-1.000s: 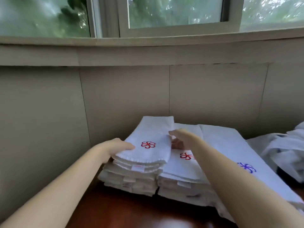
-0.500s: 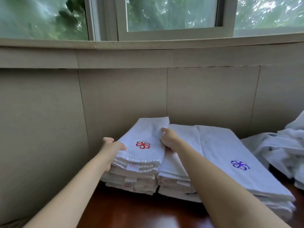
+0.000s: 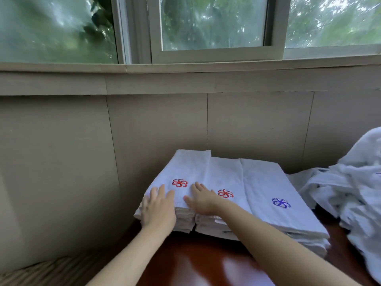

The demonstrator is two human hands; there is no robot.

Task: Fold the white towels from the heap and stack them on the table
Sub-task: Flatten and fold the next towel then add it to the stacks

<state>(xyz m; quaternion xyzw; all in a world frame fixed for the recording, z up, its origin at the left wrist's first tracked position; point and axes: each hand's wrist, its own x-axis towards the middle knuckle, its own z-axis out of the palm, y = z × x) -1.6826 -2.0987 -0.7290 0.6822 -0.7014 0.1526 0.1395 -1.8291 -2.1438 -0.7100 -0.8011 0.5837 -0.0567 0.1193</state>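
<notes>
Pressing down flat, both hands lie on the top folded towel (image 3: 186, 172) of the left stack (image 3: 181, 217). This towel is white, soft and a bit fuzzy, folded into a long strip, with a red swirl flower (image 3: 179, 183) sewn on it. The left hand (image 3: 158, 209) rests on the near left corner with its fingers straight and a little spread. The right hand (image 3: 201, 200) lies just beside it, fingers straight and close together, over the line where this stack meets the next one. Neither hand pinches or grips anything.

The left stack sits at the back left of the table (image 3: 206, 265), near the wall. Its near edge shows many thin layers. Touching it on the right is a middle stack (image 3: 224, 182) with another red swirl flower (image 3: 225, 193) on top, and the right arm crosses over its near end. Next comes a right stack (image 3: 274, 195) whose top towel has a blue swirl flower (image 3: 280, 202).

At the far right lies the heap of unfolded towels (image 3: 354, 193), white, crumpled and lumpy, near the right stack.

The table is dark red-brown wood, smooth and shiny. Behind it stands a beige panelled wall (image 3: 156, 124) with a ledge, and above that a window (image 3: 212, 23) with a pale frame and green leaves outside.
</notes>
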